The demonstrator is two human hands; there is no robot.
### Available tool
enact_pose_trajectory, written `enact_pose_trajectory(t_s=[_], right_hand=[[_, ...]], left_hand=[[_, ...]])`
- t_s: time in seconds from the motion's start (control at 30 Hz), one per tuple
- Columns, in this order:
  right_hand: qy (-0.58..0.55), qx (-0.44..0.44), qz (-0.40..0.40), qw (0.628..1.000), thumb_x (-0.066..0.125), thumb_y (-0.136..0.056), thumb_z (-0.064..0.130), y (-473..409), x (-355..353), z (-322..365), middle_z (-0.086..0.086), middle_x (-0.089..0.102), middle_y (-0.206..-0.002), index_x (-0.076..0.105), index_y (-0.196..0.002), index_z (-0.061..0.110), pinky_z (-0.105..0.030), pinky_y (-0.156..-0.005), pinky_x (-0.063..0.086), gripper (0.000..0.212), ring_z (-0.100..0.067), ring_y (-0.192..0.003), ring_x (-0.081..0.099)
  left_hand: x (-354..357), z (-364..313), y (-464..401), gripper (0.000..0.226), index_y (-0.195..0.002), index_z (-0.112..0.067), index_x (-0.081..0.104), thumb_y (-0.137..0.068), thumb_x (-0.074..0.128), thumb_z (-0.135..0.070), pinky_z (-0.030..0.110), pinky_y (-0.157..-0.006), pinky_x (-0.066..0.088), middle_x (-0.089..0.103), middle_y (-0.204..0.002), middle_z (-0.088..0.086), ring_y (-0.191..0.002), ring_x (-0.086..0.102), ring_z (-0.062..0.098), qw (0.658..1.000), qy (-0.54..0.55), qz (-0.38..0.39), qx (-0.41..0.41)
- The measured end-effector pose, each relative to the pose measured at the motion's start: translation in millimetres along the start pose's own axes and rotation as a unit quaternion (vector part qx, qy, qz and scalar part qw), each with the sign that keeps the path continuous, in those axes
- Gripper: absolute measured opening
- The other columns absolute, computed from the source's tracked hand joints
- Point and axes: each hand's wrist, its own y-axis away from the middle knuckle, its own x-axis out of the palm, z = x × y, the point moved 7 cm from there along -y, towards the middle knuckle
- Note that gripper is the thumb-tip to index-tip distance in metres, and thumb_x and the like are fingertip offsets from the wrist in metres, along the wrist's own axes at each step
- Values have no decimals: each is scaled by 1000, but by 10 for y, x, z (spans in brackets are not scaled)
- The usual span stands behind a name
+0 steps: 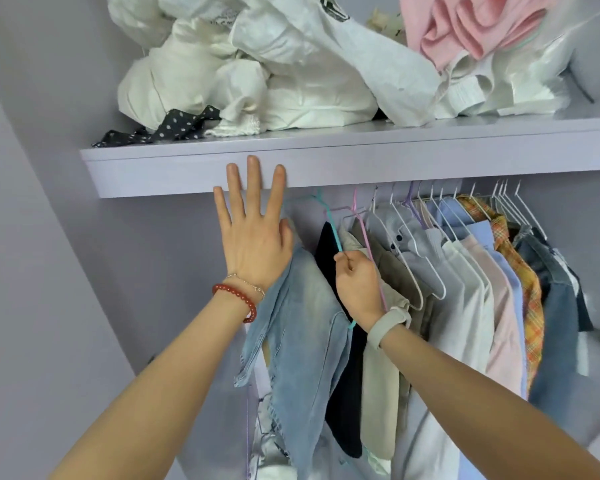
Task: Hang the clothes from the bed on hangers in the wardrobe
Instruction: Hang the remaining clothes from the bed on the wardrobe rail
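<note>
Both hands reach into the wardrobe: the left hand (253, 233) is flat with fingers spread, touching the top of the blue jeans (302, 327), and the right hand (355, 282) pinches a teal hanger (333, 226). Shirts (464, 282) hang beside them under a shelf (326, 161) holding white bags (257, 71).

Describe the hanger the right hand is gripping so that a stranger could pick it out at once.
Find the lilac shelf with the row of hung clothes below it. At the row's left end, next to the faded jeans, the right hand grips the teal hanger. Its neighbours are pink, purple or white.
</note>
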Motion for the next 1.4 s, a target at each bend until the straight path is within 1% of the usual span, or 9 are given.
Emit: enact_pose_trajectory(t_s=[0.23, 0.37, 0.47, 0.63, 0.77, 0.97, 1.2, 1.3, 1.4], right_hand=[[57, 79, -53, 994, 42, -93, 11, -307, 191, -230, -24, 65, -90, 62, -96, -6, -30, -62, 35, 27, -37, -85, 59], [105, 107, -44, 988, 40, -94, 13, -202, 266, -439, -27, 63, -92, 58, -97, -5, -31, -62, 35, 26, -40, -87, 59], [124, 94, -28, 987, 39, -94, 14, -169, 245, -490, -28, 64, -90, 57, -100, -2, -36, -65, 41, 25, -41, -85, 59], [208, 24, 5, 978, 41, -95, 14, -122, 52, -466, -27, 62, -95, 54, -109, -4, -32, -62, 34, 26, -38, -86, 58], [196, -45, 27, 979, 44, -93, 11, 133, -131, -463, -19, 48, -126, 43, -131, 3, -36, -90, 41, 40, -33, -113, 49], [290, -189, -50, 937, 37, -86, 14, 774, -791, -482, -18, 53, -123, 56, -120, 1, -34, -99, 39, 40, -27, -115, 45], [493, 58, -25, 868, 36, -84, 25, 2088, -1898, -1414, -12, 58, -124, 55, -119, 12, -58, -94, 38, 42, -32, -120, 46], [521, 190, -14, 832, 33, -83, 29, 2808, -2503, -1626, -12, 61, -121, 61, -117, 10, -60, -93, 37, 48, -35, -116, 54], [504, 303, -51, 807, 19, -82, 38, 3493, -3142, -1700, -10, 53, -132, 55, -125, 11, -56, -105, 25, 63, -32, -128, 41]], left_hand=[[82, 54, -1, 76, -145, -16, 21, -77, 55, -19, 54, -111, 3, 20, -150, 20, -137, 7, 42, 999, -18, -26, 27], [96, 62, 4, 79, -145, -18, 20, -75, 57, -16, 55, -111, 4, 19, -151, 17, -138, 7, 40, 999, -17, -31, 25], [94, 41, -2, 79, -145, -18, 21, -75, 57, -15, 56, -111, 6, 17, -151, 17, -137, 8, 41, 999, -14, -37, 22], [103, -7, 138, 75, -144, -19, 27, -75, 55, -14, 59, -110, 5, 16, -152, 15, -139, 6, 38, 998, 48, -33, -11], [377, -90, 606, 67, -142, -20, 31, -77, 46, -19, 63, -108, 9, 17, -151, 16, -139, 7, 37, 994, 92, 48, -25], [827, -468, 1329, 60, -140, -20, 32, -81, 35, -27, 66, -104, 15, 27, -149, 16, -137, 16, 35, 965, 163, 207, -8], [868, -1732, 2451, 61, -132, -15, 45, -74, 62, -15, 59, -98, 33, 40, -141, 18, -130, 34, 35, 890, 278, 347, 101], [686, -2311, 2991, 67, -128, -12, 51, -64, 74, -11, 57, -90, 42, 48, -135, 20, -123, 43, 38, 839, 314, 423, 131], [348, -2980, 3384, 73, -120, -10, 57, -52, 83, -9, 60, -83, 45, 57, -124, 18, -113, 54, 40, 783, 329, 476, 228]])
